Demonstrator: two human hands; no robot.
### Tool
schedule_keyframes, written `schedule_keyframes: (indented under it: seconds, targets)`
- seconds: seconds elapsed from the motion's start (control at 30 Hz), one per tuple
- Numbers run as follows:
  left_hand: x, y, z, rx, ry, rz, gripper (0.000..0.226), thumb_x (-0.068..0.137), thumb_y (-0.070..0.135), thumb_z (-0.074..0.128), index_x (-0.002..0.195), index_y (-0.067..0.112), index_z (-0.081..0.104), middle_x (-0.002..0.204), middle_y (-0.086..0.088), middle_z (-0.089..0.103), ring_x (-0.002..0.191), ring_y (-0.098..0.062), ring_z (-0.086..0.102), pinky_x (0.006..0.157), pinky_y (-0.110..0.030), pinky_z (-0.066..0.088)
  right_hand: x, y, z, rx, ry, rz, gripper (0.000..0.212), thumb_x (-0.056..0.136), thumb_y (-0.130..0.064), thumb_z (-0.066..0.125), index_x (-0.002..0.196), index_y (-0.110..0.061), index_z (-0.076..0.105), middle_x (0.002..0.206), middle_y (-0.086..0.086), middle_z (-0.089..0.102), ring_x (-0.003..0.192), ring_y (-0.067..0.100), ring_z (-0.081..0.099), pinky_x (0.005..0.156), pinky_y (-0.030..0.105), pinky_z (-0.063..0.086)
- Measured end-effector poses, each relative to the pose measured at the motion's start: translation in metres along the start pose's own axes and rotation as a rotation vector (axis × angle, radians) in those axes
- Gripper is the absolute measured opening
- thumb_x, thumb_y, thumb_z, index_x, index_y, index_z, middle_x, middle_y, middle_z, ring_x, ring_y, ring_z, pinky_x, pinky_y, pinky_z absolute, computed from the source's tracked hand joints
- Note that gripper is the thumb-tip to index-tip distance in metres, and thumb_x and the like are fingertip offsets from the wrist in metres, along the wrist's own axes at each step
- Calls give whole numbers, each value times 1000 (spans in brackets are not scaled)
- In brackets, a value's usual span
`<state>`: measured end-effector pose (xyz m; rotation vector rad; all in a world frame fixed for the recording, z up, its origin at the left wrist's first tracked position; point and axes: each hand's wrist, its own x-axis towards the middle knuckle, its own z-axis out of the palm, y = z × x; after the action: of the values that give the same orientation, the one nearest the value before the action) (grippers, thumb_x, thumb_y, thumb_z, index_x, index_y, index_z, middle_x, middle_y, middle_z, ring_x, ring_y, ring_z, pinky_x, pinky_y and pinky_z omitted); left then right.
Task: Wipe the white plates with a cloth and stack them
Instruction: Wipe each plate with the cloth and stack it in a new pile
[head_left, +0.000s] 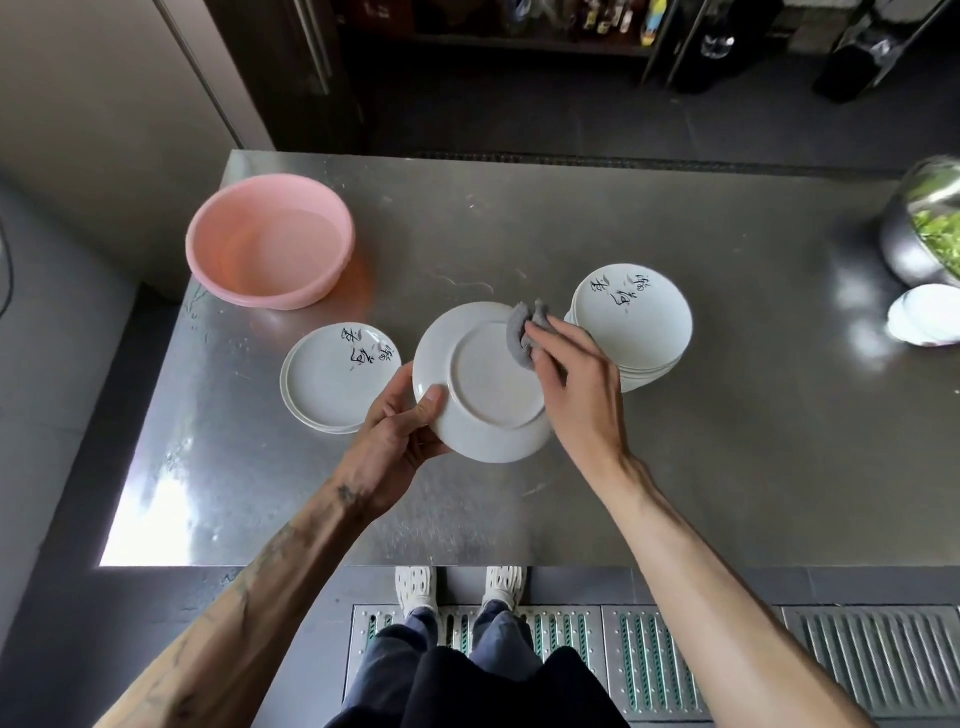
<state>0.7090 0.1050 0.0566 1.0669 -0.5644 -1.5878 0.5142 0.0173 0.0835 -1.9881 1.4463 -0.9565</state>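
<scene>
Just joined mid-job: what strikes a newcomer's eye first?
Centre: an upturned round white ceramic plate, gripped by the left hand while the right hand holds a crumpled grey cloth against its underside. A short stack of white plates lies left of it, a taller stack right; a pink plastic basin stands far left.

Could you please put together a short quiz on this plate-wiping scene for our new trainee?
1. True or false: the held plate shows its underside to the camera.
2. Which hand holds the grey cloth against that plate? A) left B) right
3. Fill in: the taller plate stack stands on the table to the person's ____ of the held plate.

Key: 1 true. 2 B: the right hand holds the cloth, while the left hand grips the plate's rim. 3 right.
</scene>
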Motion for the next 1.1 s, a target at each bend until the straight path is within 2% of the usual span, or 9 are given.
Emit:
schedule_keyframes:
  seconds: [0.03,0.13,0.2,0.33,0.53,0.73,0.9,1.03,1.1]
  targets:
    - [0,1,0,-10,2,10,36,103,19,57,137,29,61,127,-4,69,105,-19,69,85,-39,61,-9,0,0,12,1,-3,34,97,1,61,127,-11,72,140,1,62,128,9,58,111,31,46]
    - [0,1,-3,-21,12,9,37,103,20,57,138,29,60,129,-4,67,107,-20,68,87,-39,61,-43,4,-1,27,-18,-41,36,97,2,63,129,-13,71,145,-4,57,133,2,53,113,23,42]
    - [-1,-2,-4,-18,10,-2,37,103,19,56,139,28,60,130,-5,67,108,-21,68,88,-41,60,-35,8,-2,21,-19,-30,35,95,2,65,127,-13,73,142,-2,59,130,0,55,112,20,42]
    - [1,0,-1,-24,12,17,37,103,18,57,137,30,62,128,-2,68,106,-19,69,84,-37,61,7,7,-6,79,-38,36,33,97,0,61,125,-12,73,136,3,64,126,8,58,110,36,48]
    - [7,7,1,-64,86,51,41,101,19,61,140,27,57,135,-6,63,118,-28,59,98,-47,56,-61,-9,6,45,0,-18,36,96,-1,64,128,-14,72,145,-2,57,134,5,54,110,33,49]
    - [8,5,5,-94,121,72,44,100,19,60,143,26,54,132,-2,64,117,-25,57,98,-46,55,-31,-5,12,85,104,89,32,98,0,62,128,-9,71,141,3,61,130,9,58,105,40,52]
    - [10,1,8,-121,116,81,45,100,18,60,145,20,51,144,-20,57,122,-31,56,107,-55,48,-62,-18,25,26,-10,-140,38,95,1,64,130,-12,70,148,0,56,133,7,55,111,30,47]
    - [13,-1,10,-171,153,109,36,101,15,60,134,29,60,126,-2,66,108,-20,62,94,-43,58,-50,-11,25,68,135,84,37,95,4,63,129,-9,71,145,5,58,132,9,56,104,40,53]
    - [16,0,15,-182,151,119,29,102,14,57,128,27,60,118,-4,67,100,-18,66,84,-37,61,-63,-26,33,20,92,-13,40,94,3,65,131,-12,70,148,3,56,135,12,55,108,37,50]
